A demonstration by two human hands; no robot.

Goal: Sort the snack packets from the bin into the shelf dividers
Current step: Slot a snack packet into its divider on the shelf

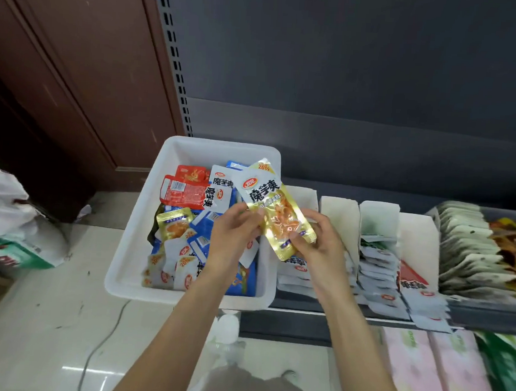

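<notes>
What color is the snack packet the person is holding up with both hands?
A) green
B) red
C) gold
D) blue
C: the packet pinched between the left hand and the right hand is shiny gold with a white top, held over the edge of the white bin.

Bin (133, 242) sits left of shelf dividers (338, 218), touching the first. Loose snack packets (190, 197) lie in bin; stacked packets (376, 272) fill dividers. Both hands hold one packet (275, 208) above the bin's right edge.
</notes>
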